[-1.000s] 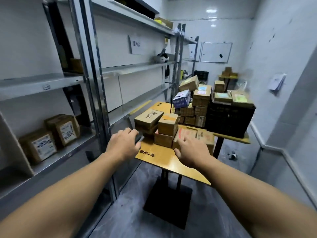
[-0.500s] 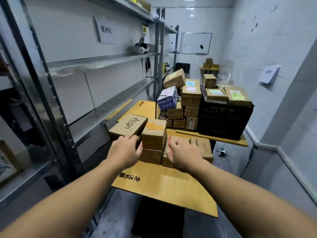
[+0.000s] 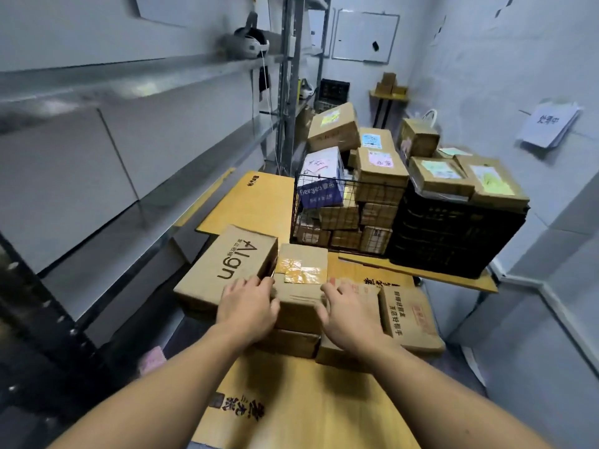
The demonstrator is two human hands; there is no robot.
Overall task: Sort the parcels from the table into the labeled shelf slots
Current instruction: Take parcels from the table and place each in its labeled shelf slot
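A metal shelf (image 3: 129,72) runs along the whole nine o'clock side of the view, its boards receding toward the back wall. Directly ahead stands the yellow-topped table (image 3: 291,400), loaded with cardboard. At two o'clock on it sits a black crate (image 3: 453,234) with labelled boxes stacked on top, and touching its nine o'clock side is a wire basket (image 3: 311,222) heaped with more boxes. Nearer, at the table's front, three cartons lie side by side: a carton printed "Align" (image 3: 227,264) at ten o'clock, a flat printed carton (image 3: 408,315) at three o'clock, and between them the taped parcel (image 3: 301,273), which rests on another brown box (image 3: 288,343). The taped parcel touches the "Align" carton on its nine o'clock side. The left hand (image 3: 248,306) has its grip clamped on the parcel's nine o'clock edge, fingers hooked over the top and thumb on the near face. The right hand (image 3: 350,314) has its grip clamped on the three o'clock edge in the same way. A white headset (image 3: 246,43) lies on the shelf at eleven o'clock.
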